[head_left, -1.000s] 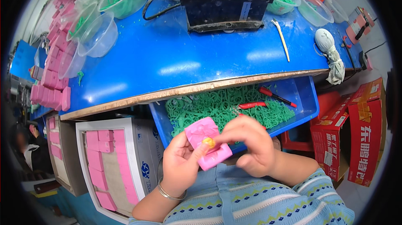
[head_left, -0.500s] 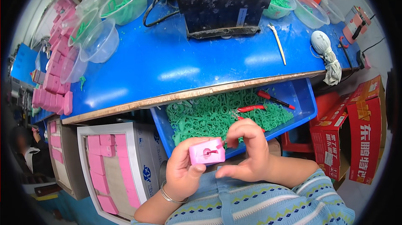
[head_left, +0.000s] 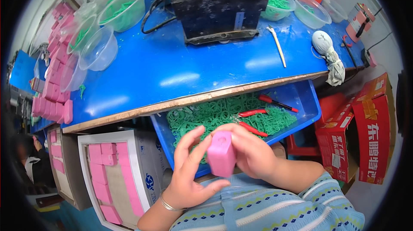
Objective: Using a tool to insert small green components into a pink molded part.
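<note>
A pink block [head_left: 221, 156], with a small round hole in its upper end, stands tilted between my hands above the blue tray [head_left: 313, 102]. My right hand [head_left: 254, 151] grips it from the right, the fingers bent behind it. On its left, my left hand [head_left: 189, 177] has its fingers spread and its thumb apart; the forefinger reaches close to the block, and I cannot tell if it touches. Beyond the hands, pliers with red handles [head_left: 253, 113] lie on a heap of green thin-branched pieces [head_left: 202, 115] in the tray, near a red and black pen [head_left: 278, 103].
Boxes of pink blocks [head_left: 98, 175] stand at lower left, with more blocks stacked [head_left: 51, 108] on the blue table [head_left: 172, 67]. Clear bowls [head_left: 100, 50] and a black machine [head_left: 221, 16] are further back. A red carton [head_left: 335, 149] stands right; a person [head_left: 32, 162] sits far left.
The pink block has turned so its end with the hole faces up, and it has passed from my left hand to my right. My left fingers have spread.
</note>
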### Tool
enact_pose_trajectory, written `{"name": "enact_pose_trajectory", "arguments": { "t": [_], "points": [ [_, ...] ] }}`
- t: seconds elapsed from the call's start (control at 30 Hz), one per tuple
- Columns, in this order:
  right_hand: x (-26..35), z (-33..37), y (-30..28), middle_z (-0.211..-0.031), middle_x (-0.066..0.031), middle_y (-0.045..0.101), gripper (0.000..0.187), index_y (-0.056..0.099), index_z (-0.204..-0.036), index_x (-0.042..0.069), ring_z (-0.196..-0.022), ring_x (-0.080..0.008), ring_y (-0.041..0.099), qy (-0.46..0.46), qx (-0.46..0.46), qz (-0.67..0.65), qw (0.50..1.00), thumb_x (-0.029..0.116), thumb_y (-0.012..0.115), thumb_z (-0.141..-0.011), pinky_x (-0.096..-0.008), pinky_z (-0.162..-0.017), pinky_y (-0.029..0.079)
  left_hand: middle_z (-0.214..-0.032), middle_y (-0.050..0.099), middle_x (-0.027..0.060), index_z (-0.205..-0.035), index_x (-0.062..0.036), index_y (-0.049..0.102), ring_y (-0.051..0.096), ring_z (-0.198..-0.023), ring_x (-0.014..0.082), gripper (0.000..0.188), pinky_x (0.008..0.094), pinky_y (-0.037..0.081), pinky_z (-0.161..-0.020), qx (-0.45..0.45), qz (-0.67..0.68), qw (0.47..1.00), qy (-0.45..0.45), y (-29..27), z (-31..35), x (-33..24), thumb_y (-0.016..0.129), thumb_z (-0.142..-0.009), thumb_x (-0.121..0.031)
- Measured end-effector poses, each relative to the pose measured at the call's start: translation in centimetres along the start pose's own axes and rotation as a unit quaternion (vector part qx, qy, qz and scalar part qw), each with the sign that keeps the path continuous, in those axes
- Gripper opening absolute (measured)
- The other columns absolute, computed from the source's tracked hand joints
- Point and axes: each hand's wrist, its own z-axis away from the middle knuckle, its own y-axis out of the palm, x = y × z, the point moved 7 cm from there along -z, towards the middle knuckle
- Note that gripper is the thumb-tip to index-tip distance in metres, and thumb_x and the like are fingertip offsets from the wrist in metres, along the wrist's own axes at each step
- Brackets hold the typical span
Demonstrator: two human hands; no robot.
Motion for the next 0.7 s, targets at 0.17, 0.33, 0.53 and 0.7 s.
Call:
{"name": "enact_pose_trajectory", "arguments": {
  "t": [0.17,0.33,0.53,0.7],
  "points": [
    [-4.7,0.7,1.9,-0.067,-0.0095,0.051,0.065,0.052,-0.097,0.004,-0.054,-0.0228,0.048,0.301,0.187,-0.4,0.845,0.063,0.025,-0.091,-0.033,-0.05,0.039,-0.133,0.038,0.0224,-0.135,-0.0015,0.035,0.036,-0.125,0.0402,0.095,0.0508,0.025,-0.105,-0.001,-0.124,0.992,0.028,1.0,-0.5,-1.8,0.084,-0.059,-0.03],
    [-3.7,-0.1,1.1,-0.103,-0.0055,0.057,0.065,0.048,-0.12,0.004,-0.092,-0.0134,0.056,0.2,0.126,-0.186,0.954,0.059,0.025,-0.094,-0.0282,-0.081,0.047,-0.117,0.049,0.0179,-0.128,-0.0023,0.04,0.047,-0.11,0.0367,0.09,0.0474,0.031,-0.098,0.034,-0.161,0.986,-0.006,0.7,-0.7,-1.3,0.082,-0.051,-0.023],
    [-3.2,-0.5,-0.1,-0.109,-0.0041,0.055,0.041,0.045,-0.125,0.004,-0.096,-0.0093,0.053,0.149,0.13,-0.093,0.976,0.032,0.049,-0.095,-0.0264,-0.085,0.044,-0.115,0.047,0.0177,-0.134,0.0001,0.033,0.046,-0.105,0.0324,0.103,0.0449,0.038,-0.091,0.001,-0.218,0.976,-0.02,0.6,-0.6,-0.9,0.086,-0.053,-0.035],
    [0.6,-0.4,1.0,-0.129,-0.0178,0.047,0.055,0.034,-0.134,0.003,-0.12,-0.0272,0.048,-0.039,0.185,0.053,0.981,0.009,0.061,-0.086,-0.0386,-0.099,0.042,-0.129,0.034,0.018,-0.14,-0.0032,0.017,0.042,-0.113,0.0346,0.111,0.05,0.037,-0.094,-0.134,-0.378,0.905,0.14,0.1,0.5,-1.8,0.082,-0.061,-0.046]
  ]
}}
